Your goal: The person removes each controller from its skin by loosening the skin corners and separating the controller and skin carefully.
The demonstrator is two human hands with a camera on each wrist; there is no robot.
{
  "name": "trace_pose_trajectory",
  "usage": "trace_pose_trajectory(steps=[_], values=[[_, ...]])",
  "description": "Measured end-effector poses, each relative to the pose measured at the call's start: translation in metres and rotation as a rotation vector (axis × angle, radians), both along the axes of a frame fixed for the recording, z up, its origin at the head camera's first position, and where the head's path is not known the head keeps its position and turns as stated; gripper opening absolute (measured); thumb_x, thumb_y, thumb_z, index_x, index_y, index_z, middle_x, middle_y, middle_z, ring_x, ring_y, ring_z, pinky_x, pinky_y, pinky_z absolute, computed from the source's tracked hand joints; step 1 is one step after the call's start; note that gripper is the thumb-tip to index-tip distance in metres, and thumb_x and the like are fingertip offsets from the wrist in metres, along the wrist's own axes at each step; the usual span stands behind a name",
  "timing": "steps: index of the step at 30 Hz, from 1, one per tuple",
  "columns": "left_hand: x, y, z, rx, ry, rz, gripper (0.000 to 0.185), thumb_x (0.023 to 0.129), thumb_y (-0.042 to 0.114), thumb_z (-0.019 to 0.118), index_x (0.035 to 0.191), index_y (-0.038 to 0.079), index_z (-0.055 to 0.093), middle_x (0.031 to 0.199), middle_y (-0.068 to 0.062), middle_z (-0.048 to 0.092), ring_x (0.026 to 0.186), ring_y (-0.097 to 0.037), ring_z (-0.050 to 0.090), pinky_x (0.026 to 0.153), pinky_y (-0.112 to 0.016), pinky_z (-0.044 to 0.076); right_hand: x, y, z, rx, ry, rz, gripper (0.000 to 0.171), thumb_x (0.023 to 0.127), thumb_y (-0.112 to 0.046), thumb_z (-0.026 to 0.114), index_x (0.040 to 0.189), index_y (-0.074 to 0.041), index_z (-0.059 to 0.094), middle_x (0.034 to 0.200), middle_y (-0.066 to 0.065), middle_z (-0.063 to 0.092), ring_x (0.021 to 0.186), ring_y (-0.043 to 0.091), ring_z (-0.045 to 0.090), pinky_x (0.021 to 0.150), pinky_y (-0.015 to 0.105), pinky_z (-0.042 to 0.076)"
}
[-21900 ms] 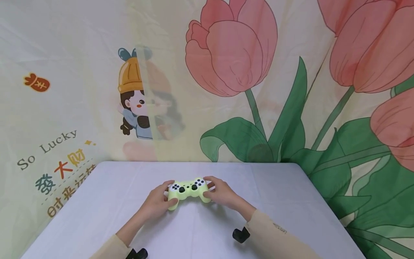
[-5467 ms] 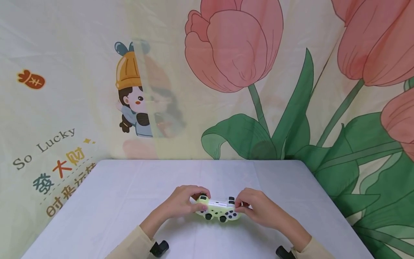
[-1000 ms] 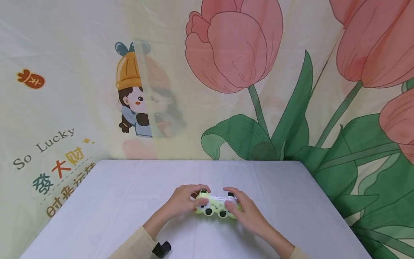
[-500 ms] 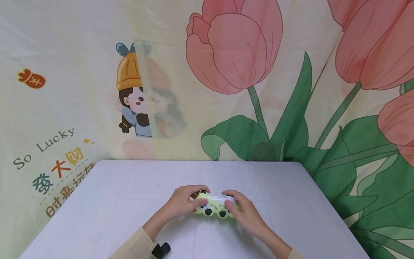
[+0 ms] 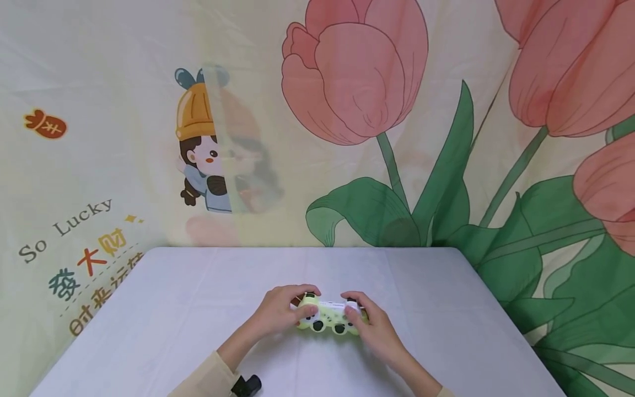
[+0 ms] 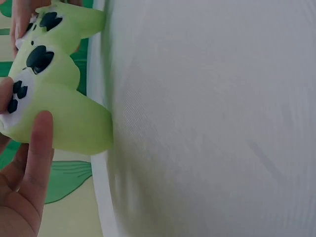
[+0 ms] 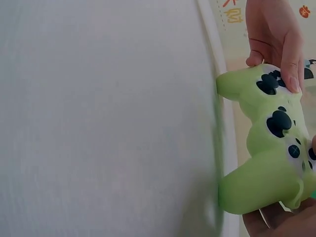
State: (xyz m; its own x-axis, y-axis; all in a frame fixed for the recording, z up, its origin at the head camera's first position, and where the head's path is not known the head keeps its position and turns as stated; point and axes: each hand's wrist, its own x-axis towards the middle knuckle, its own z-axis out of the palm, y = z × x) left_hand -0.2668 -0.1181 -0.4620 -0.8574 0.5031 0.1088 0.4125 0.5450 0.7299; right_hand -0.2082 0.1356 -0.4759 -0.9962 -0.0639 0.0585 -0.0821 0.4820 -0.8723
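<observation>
Controller on table (tulip backdrop behind).

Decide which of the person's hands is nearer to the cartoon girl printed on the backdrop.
Left. The left hand grips the controller on the side below the cartoon girl; the right hand holds the other end, farther toward the tulips.

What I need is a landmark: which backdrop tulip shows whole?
The centre tulip, above the controller; the upper-right tulip and lower-right tulip are cut off by the frame edge.
</observation>
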Motion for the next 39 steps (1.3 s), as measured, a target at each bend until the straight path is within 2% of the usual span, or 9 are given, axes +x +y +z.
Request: trace_pose_trajectory(steps=[6, 11, 14, 18, 21, 25, 29, 33, 39], values=[[0.005, 0.0, 0.003, 0.028, -0.006, -0.01, 0.031, 0.097, 0.032, 0.079, 0.125, 0.021, 0.074, 0.104, 0.007, 0.073, 0.093, -0.016, 0.07, 0.061, -0.027, 0.059, 0.006, -0.009, -0.001, -0.025, 0.02, -0.06, 0.028, 0.108, -0.029, 0.064, 0.136, -0.024, 0.067, 0.138, -0.001, 0.067, 0.121, 0.022, 0.059, 0.106, 0.054, 0.047], [0.012, 0.003, 0.005, 0.059, -0.03, -0.032, 0.032, 0.096, 0.03, 0.08, 0.124, 0.017, 0.072, 0.099, 0.007, 0.072, 0.087, -0.011, 0.068, 0.061, -0.028, 0.06, 0.011, -0.01, 0.002, -0.037, 0.011, -0.104, 0.025, 0.108, -0.025, 0.064, 0.132, -0.028, 0.069, 0.139, -0.002, 0.067, 0.127, 0.023, 0.059, 0.11, 0.057, 0.045], [0.017, 0.005, 0.007, 0.034, 0.001, -0.05, 0.032, 0.095, 0.031, 0.081, 0.122, 0.018, 0.072, 0.098, 0.011, 0.072, 0.086, -0.006, 0.067, 0.069, -0.029, 0.058, 0.014, -0.007, 0.003, -0.041, -0.003, -0.109, 0.024, 0.107, -0.022, 0.065, 0.129, -0.03, 0.07, 0.139, -0.001, 0.067, 0.124, 0.023, 0.059, 0.107, 0.053, 0.048], [0.021, 0.006, 0.01, -0.02, 0.065, -0.073, 0.03, 0.093, 0.032, 0.084, 0.118, 0.021, 0.072, 0.1, 0.017, 0.071, 0.088, -0.002, 0.065, 0.082, -0.032, 0.05, 0.019, -0.002, 0.004, -0.051, 0.008, -0.101, 0.025, 0.104, -0.016, 0.069, 0.125, -0.03, 0.072, 0.134, -0.001, 0.069, 0.113, 0.02, 0.06, 0.098, 0.04, 0.05], [0.022, 0.008, 0.013, -0.037, 0.072, -0.097, 0.029, 0.092, 0.032, 0.085, 0.115, 0.022, 0.071, 0.101, 0.018, 0.07, 0.089, -0.003, 0.064, 0.084, -0.032, 0.049, 0.024, 0.001, 0.006, -0.052, 0.013, -0.102, 0.026, 0.103, -0.014, 0.069, 0.123, -0.031, 0.072, 0.132, -0.001, 0.07, 0.109, 0.019, 0.061, 0.094, 0.035, 0.051], [0.023, 0.007, 0.016, -0.053, 0.059, -0.126, 0.031, 0.091, 0.036, 0.085, 0.115, 0.022, 0.071, 0.102, 0.018, 0.068, 0.092, -0.005, 0.062, 0.084, -0.031, 0.049, 0.029, 0.002, 0.008, -0.048, 0.012, -0.091, 0.024, 0.103, -0.015, 0.07, 0.124, -0.027, 0.072, 0.134, 0.003, 0.069, 0.109, 0.021, 0.061, 0.091, 0.034, 0.052], [0.017, 0.006, 0.015, -0.043, 0.045, -0.184, 0.031, 0.093, 0.04, 0.083, 0.116, 0.023, 0.071, 0.106, 0.019, 0.069, 0.096, -0.007, 0.062, 0.087, -0.034, 0.051, 0.031, 0.002, 0.006, -0.053, 0.009, -0.093, 0.023, 0.103, -0.016, 0.07, 0.125, -0.024, 0.072, 0.133, 0.003, 0.07, 0.108, 0.021, 0.061, 0.092, 0.036, 0.052], [0.004, 0.006, 0.016, -0.009, 0.008, -0.277, 0.023, 0.1, 0.043, 0.074, 0.117, 0.028, 0.072, 0.107, 0.018, 0.07, 0.1, -0.006, 0.064, 0.091, -0.038, 0.054, 0.03, 0.004, 0.003, -0.036, 0.024, -0.109, 0.022, 0.103, -0.016, 0.07, 0.123, -0.025, 0.071, 0.13, 0.002, 0.07, 0.106, 0.02, 0.061, 0.092, 0.039, 0.051], [-0.015, 0.006, 0.019, 0.021, -0.089, -0.363, 0.019, 0.109, 0.04, 0.06, 0.117, 0.03, 0.073, 0.111, 0.015, 0.073, 0.105, -0.007, 0.065, 0.084, -0.031, 0.055, 0.028, 0.005, -0.001, -0.017, 0.041, -0.078, 0.02, 0.104, -0.017, 0.068, 0.122, -0.025, 0.07, 0.132, 0.001, 0.069, 0.112, 0.022, 0.061, 0.101, 0.049, 0.05]])
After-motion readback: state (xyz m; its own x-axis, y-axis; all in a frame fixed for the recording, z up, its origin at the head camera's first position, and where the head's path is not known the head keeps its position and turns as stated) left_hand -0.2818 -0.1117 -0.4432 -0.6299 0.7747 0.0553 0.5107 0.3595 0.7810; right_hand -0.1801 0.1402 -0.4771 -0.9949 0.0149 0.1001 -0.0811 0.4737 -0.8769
